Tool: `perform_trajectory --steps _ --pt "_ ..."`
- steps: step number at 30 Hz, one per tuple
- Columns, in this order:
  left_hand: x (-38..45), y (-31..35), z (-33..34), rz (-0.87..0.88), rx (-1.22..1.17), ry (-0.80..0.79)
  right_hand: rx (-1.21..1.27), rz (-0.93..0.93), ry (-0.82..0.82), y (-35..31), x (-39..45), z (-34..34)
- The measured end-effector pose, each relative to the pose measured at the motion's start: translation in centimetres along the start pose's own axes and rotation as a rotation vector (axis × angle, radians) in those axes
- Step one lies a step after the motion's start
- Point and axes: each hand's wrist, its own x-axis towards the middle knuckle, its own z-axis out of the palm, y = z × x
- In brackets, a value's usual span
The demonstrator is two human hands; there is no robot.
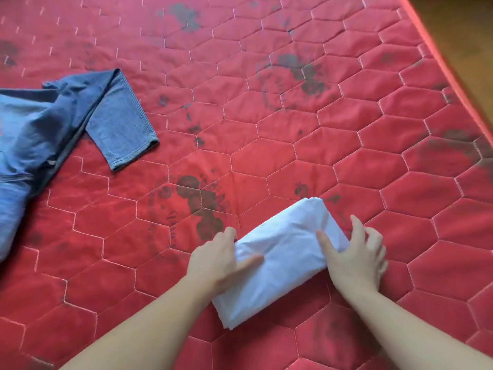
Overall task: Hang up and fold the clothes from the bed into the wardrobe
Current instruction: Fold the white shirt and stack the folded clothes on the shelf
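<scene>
A white garment [282, 252], folded into a compact oblong bundle, lies on the red quilted bed [266, 129] near its front. My left hand [221, 260] holds the bundle's left side, thumb on top and fingers tucked under the edge. My right hand [354, 255] grips the right side, thumb laid across the top and fingers curled round the far edge. Blue jeans [53, 124] lie crumpled at the bed's left, one leg stretched toward the middle.
The bed's right edge [453, 68] runs diagonally at the upper right, with brown wooden floor [464, 20] beyond it. Dark printed patches mark the red cover. No wardrobe is in view.
</scene>
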Motion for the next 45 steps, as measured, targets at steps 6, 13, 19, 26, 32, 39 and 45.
perform_trajectory --steps 6,13,19,26,32,39,45 --pt "-1.8 0.6 2.0 -0.054 -0.244 -0.122 0.519 0.145 -0.194 0.1 -5.8 -0.1" --pt "-4.5 1.2 0.8 -0.067 -0.990 -0.214 1.097 0.424 -0.456 -4.4 -7.7 0.8" --pt "-9.3 -1.4 -7.8 -0.072 -1.651 -0.422 0.885 -0.074 -0.634 -12.6 -10.3 -6.6" --pt "-20.4 -6.2 -23.8 0.138 -1.848 -0.052 0.766 -0.330 -1.051 -22.8 -21.3 -20.1" --pt "-32.8 -10.1 -36.1 0.195 -1.998 0.481 0.894 -0.327 -1.161 -26.3 -32.5 -27.9" --pt "-53.8 -15.0 -36.3 0.258 -1.941 0.794 1.146 -0.267 -1.016 -30.8 -40.8 -33.9" --pt "-68.6 -14.9 -28.2 0.205 -1.895 0.823 1.031 -0.414 -0.804 -27.0 -49.0 -35.5"
